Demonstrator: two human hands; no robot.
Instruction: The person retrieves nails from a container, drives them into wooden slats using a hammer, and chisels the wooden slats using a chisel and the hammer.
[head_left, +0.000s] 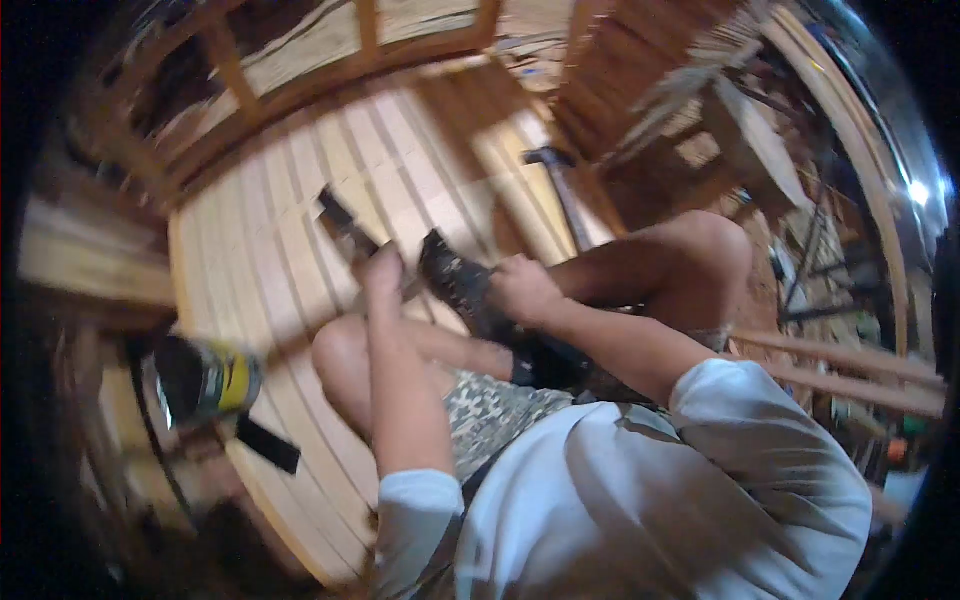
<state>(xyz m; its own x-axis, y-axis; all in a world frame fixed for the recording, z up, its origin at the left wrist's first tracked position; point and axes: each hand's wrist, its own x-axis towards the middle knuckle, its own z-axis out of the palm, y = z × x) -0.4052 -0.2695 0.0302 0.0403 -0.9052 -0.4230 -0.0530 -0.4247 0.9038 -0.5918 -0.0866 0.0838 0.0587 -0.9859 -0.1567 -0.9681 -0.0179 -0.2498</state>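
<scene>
Near the middle of the view, my left hand (382, 272) is closed around the near end of a long, narrow object with a dark tip (345, 222). Motion blur hides its exact kind. To the right, the fingers of my right hand (524, 290) are curled against a dark, speckled shoe (458, 282) at the end of my bent right leg. What lies under those fingers is hidden. Beyond the right shin, a hammer (562, 190) lies on the slatted wooden floor (270, 240), its dark head pointing away from me.
At left stands a tin with a yellow label (225, 382), beside a flat black strip (268, 444). Wooden framing (235, 65) borders the far side of the floor. Boards and mixed clutter (760, 140) crowd the right, with long timber pieces (850, 375) near my right elbow.
</scene>
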